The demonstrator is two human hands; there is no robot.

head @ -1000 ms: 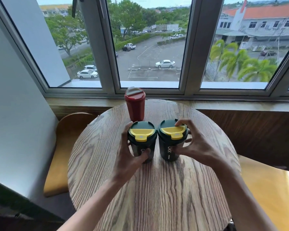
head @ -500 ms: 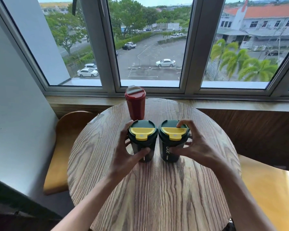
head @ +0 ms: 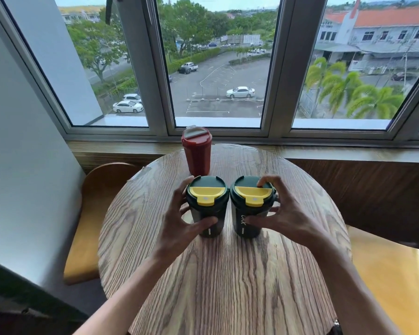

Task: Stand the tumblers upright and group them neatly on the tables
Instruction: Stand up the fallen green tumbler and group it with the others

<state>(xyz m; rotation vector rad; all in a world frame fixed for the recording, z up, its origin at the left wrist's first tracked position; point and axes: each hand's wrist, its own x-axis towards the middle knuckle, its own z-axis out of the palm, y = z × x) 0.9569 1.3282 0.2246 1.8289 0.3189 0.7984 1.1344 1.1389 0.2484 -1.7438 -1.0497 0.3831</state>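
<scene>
Two dark green tumblers with yellow lid flaps stand upright side by side in the middle of the round wooden table (head: 228,286). My left hand (head: 179,228) wraps the left green tumbler (head: 207,197), thumb across its lower front. My right hand (head: 286,213) grips the right green tumbler (head: 252,194), one finger on its lid rim and the thumb on its body. The two lids nearly touch. A red tumbler (head: 197,151) stands upright just behind them, near the table's far edge.
A wooden chair seat (head: 90,226) sits to the left of the table, and a yellow bench seat (head: 397,281) to the right. A wooden sill (head: 348,153) and large windows run behind. A grey wall panel (head: 22,165) closes the left side.
The two green tumblers stay held and upright; both have slid slightly away from me, closer to the red tumbler, and their lids sit more level.
</scene>
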